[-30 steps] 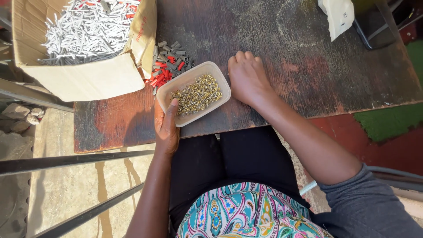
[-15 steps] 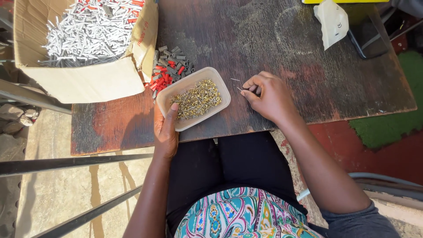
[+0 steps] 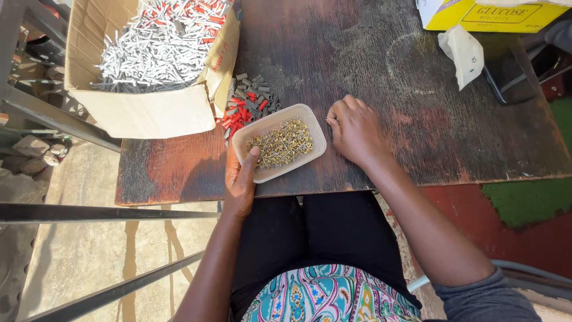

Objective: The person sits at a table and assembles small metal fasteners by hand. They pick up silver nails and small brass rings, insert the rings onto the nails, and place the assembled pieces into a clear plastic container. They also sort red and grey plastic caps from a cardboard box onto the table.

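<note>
Left hand: the left hand [image 3: 239, 185] is at the near edge of the table [image 3: 417, 149]. It holds the small tray [image 3: 257, 175] from below, and the thumb lies over the tray's near rim.
Small tray: this pale plastic tray sits at the near edge of the table, a bit left of the middle. One end hangs a little over the edge, on the left hand.
Tiny screws: a heap of little gold-coloured screws [image 3: 281, 143] lies inside the tray.
Right hand: the right hand [image 3: 356, 131] rests on the table just beside the tray's right end. The fingers are curled in, with the fingertips pinched close. Something thin may be in the pinch, but it is too small to tell.
Plugs: a small pile of red and grey plastic plugs [image 3: 247, 102] lies on the table just behind the tray, next to the box.
Cardboard box: the open cardboard box [image 3: 143, 113] stands at the far left corner of the table. It is full of grey and red-tipped pieces [image 3: 158, 45].
White bag: a small crumpled white bag [image 3: 462, 53] lies near the far right corner.
Yellow box: a yellow box [image 3: 494, 15] stands at the far edge, behind the bag.
</note>
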